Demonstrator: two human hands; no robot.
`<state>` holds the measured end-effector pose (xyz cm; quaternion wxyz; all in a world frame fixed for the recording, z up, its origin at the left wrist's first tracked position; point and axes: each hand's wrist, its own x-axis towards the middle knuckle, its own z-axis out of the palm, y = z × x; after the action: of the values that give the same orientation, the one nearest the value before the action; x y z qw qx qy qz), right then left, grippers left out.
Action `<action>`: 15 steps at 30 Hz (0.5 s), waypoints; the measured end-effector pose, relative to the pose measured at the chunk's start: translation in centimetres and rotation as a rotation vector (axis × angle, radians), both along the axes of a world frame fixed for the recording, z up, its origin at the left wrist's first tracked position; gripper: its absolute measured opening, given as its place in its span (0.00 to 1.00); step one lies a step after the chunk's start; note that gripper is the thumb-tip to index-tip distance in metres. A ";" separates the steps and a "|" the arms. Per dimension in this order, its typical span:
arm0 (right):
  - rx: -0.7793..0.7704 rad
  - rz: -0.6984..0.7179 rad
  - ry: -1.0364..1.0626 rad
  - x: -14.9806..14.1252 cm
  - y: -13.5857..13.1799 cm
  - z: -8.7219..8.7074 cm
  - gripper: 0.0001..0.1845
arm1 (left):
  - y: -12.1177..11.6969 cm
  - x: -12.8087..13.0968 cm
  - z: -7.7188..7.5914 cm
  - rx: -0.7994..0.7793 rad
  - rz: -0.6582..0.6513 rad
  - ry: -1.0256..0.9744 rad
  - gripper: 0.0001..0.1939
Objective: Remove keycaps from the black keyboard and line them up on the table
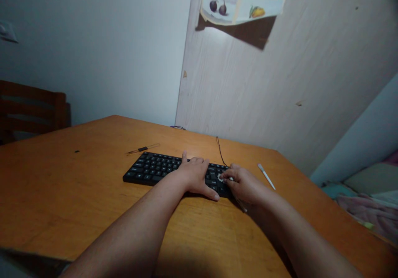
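Observation:
A black keyboard [158, 169] lies on the wooden table, turned slightly. My left hand [195, 174] rests on its middle with fingers spread and the thumb over the near edge, covering many keys. At the keyboard's right end, my right hand [242, 182] is closed in a pinch around a thin pale stick [243, 206], whose lower end sticks out below the palm. Beside those fingertips, a small whitish patch [220, 177] shows on the keys; its kind is unclear. The fingers partly hide the stick.
A white-handled brush [266, 176] lies to the right. Behind the keyboard are a wire tool with a black grip [142, 149] and a black cable [220, 149]. A small black piece [77, 151] sits far left on the table [77, 199]. A wooden chair [31, 108] stands beyond.

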<state>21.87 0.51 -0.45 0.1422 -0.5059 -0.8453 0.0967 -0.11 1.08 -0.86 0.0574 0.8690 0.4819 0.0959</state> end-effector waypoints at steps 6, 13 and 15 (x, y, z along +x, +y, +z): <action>-0.037 -0.103 -0.061 1.8 -0.5 0.9 0.13 | -0.2 0.0 0.3 0.003 0.013 -0.007 0.57; 0.014 -0.042 0.004 0.4 -0.6 -0.3 0.14 | 0.2 0.0 -0.2 -0.010 0.006 0.031 0.58; 0.005 -0.059 -0.015 0.9 -0.3 -0.1 0.12 | 0.2 0.0 -0.2 -0.017 0.008 0.034 0.59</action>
<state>22.77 0.16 -0.57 0.1399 -0.5308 -0.8313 0.0868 -0.10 1.25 -1.03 0.0562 0.8682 0.4870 0.0771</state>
